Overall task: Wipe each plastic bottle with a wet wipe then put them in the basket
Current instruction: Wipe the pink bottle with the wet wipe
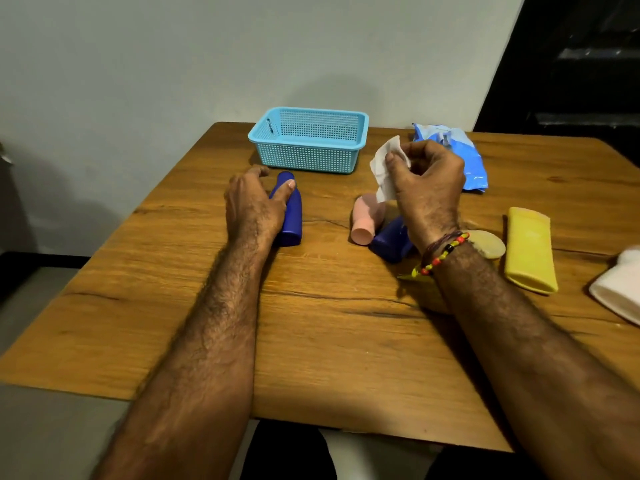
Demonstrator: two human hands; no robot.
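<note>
Two hands at work. Right hand point(427, 181) raised above the table, thumb and fingers pinching a white wipe point(384, 166) that hangs crumpled, part unfolded. Left hand point(251, 202) lies over a blue bottle point(292, 213) on its side near the middle of the table point(329, 341); thumb rests along the top, fingers curl down the far side — whether they actually grip it, cannot tell.

Under the right wrist: a pink bottle point(367, 220) and a second blue bottle point(393, 239), both lying down, touching or nearly so. A pale round thing point(490, 244) just beside them, mostly hidden by the wrist. Yellow bottle point(530, 249) toward the right edge; a white bottle point(620, 285) at that edge, cut off by the frame. Basket point(308, 140) at the back edge, nothing visible in it. Blue wipe pack point(464, 157) to its right.

Risks, as judged:
- Bottles on their sides could roll; a loose left hold lets the blue one slip away when the wipe presses on it.
- The right forearm hangs low over the pink and blue pair — dropping it could knock them toward the yellow one.
- A bunched wipe covers little surface; patches could get missed.
- White bottle sits close to the edge; a stray elbow could send it off.
</note>
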